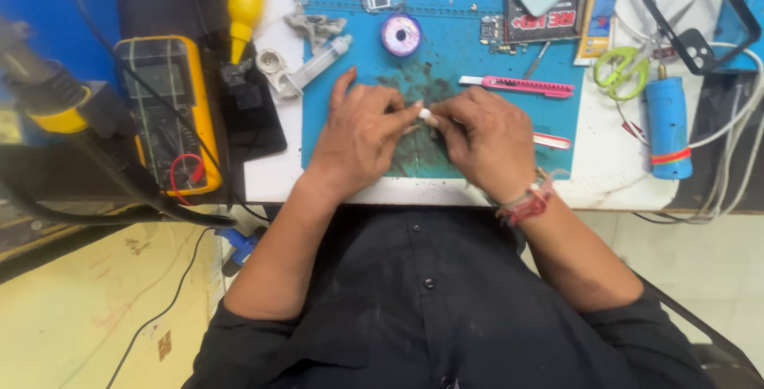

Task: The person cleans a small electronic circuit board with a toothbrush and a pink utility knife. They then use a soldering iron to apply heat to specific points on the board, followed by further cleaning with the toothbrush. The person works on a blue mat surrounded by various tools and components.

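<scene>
**Two hands pinch one small white piece over the blue mat**

Both forearms come up from the bottom of the view and bend inward, so the hands meet knuckle to knuckle above the near part of the blue work mat (477,62). The left hand (360,138) lies palm down, its fingers curled and its thumb and forefinger closed on a small white piece (425,115). The right hand (484,140) mirrors it, fingers tucked in, its fingertips closed on the same piece from the other side. The piece sits right between the two sets of fingertips, mostly hidden by them; what it is cannot be told. A red thread bracelet (527,202) circles the right wrist.

Just beyond the right hand lies a pink utility knife (517,85), and past the hands, farther up the mat, a small spool of wire (401,35). A clear syringe (322,61) crosses the mat's left edge. Well to the left sits a yellow multimeter (167,110); well to the right, green-handled scissors (622,70) and a blue cylinder tool (667,126)
</scene>
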